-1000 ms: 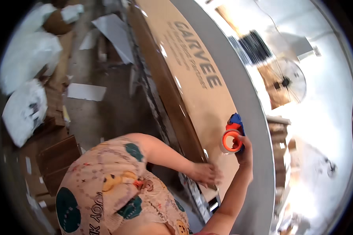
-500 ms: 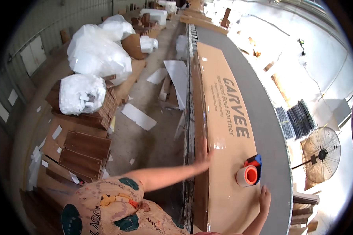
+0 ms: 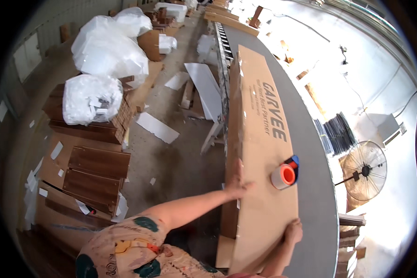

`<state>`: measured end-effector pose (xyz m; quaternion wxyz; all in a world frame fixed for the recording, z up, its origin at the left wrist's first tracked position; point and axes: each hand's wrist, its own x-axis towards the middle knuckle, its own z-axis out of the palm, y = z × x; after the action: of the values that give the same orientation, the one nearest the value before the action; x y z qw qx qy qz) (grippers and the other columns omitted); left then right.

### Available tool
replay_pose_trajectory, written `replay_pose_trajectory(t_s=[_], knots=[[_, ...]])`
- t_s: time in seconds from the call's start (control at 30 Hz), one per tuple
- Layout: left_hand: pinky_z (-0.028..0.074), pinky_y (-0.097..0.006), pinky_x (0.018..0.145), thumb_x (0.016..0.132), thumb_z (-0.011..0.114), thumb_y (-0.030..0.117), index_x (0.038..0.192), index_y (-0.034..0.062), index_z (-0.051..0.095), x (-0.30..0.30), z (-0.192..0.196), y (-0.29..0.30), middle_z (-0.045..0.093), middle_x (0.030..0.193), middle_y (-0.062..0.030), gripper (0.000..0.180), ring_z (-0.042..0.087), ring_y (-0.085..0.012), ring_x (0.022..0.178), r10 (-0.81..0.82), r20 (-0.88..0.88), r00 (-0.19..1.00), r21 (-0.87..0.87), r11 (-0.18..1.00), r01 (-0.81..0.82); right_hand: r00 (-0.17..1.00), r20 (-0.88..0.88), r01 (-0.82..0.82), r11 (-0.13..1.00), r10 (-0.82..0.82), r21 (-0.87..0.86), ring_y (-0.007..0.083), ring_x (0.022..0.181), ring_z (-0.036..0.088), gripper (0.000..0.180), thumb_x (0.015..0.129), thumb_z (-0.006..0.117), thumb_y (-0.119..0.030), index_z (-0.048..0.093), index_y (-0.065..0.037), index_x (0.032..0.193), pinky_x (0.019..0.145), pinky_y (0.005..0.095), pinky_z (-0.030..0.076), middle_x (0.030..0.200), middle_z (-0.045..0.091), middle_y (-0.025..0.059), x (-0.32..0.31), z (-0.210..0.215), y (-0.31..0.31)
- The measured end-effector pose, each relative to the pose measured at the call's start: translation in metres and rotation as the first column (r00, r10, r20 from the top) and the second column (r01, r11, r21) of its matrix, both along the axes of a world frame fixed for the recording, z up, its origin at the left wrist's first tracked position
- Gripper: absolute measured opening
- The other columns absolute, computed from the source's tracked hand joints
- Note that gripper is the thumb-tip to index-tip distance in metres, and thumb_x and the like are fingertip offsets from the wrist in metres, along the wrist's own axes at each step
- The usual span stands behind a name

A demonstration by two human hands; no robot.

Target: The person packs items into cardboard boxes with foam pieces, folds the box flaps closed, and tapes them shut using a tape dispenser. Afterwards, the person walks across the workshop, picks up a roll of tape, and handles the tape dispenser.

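A long brown cardboard box [image 3: 259, 204] with dark print on its top lies along a grey conveyor belt [image 3: 309, 185]. My left hand [image 3: 237, 185] is on the box's left upper edge, fingers stretched out, one along the side and another across the top. At the right edge, my right hand [image 3: 293, 231] curls its fingers against the box. On top of the box, ahead of my right hand, sits a tape dispenser [image 3: 283, 173] with a blue and red body and a wide roll on an orange core.
A metal-framed fan [image 3: 365, 170] stands right of the conveyor, near dark stacked sheets [image 3: 340, 134]. To the left are brown boards [image 3: 97, 169], a bag of white scraps [image 3: 92, 101] and large plastic-wrapped bundles [image 3: 109, 48]. White sheets [image 3: 157, 127] litter the floor.
The near part of the box has swung left, exposing more of its left side. The tape dispenser has shifted with it. My right hand has moved in from beside the box to its right edge.
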<state>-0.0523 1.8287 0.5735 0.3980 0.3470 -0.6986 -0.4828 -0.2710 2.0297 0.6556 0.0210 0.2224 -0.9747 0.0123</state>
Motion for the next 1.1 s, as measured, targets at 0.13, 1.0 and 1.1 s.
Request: replay_pose_trajectory(t_s=[0.13, 1.0, 1.1], knots=[[0.0, -0.038, 0.116, 0.086, 0.057, 0.047, 0.141, -0.0054, -0.019, 0.053, 0.014, -0.015, -0.015, 0.151, -0.0262, 0.107, -0.014, -0.0359, 0.142, -0.05, 0.172, 0.984, 0.007, 0.999, 0.05, 0.993, 0.106, 0.068, 0.992, -0.057, -0.109, 0.0401, 0.104, 0.057, 0.053, 0.096, 0.026, -0.045, 0.053, -0.008, 0.122, 0.088, 0.0502, 0.046, 0.113, 0.06, 0.0214, 0.064, -0.003, 0.004], [0.036, -0.059, 0.099, 0.08, 0.056, 0.016, 0.126, 0.0071, 0.044, 0.035, 0.022, 0.147, 0.047, 0.127, -0.0221, 0.048, 0.048, -0.0383, 0.118, 0.669, 0.461, 0.583, -0.886, 0.383, 0.26, 0.275, -0.438, -0.961, 0.26, 0.856, -0.095, 0.0352, 0.13, 0.036, 0.082, 0.063, 0.08, -0.016, 0.041, -0.012, 0.135, 0.105, 0.0495, 0.03, 0.138, 0.04, 0.0141, 0.034, -0.047, 0.022], [0.037, -0.057, 0.098, 0.081, 0.057, 0.018, 0.125, 0.0078, 0.045, 0.037, 0.007, 0.148, 0.047, 0.128, -0.0187, 0.046, 0.047, -0.0328, 0.12, 0.719, 0.344, 0.604, -0.939, 0.28, 0.202, 0.356, -0.431, -0.928, 0.259, 0.829, -0.27, 0.0367, 0.129, 0.035, 0.076, 0.067, 0.077, -0.011, 0.042, -0.011, 0.135, 0.104, 0.0511, 0.031, 0.138, 0.04, 0.0159, 0.053, -0.045, 0.036]])
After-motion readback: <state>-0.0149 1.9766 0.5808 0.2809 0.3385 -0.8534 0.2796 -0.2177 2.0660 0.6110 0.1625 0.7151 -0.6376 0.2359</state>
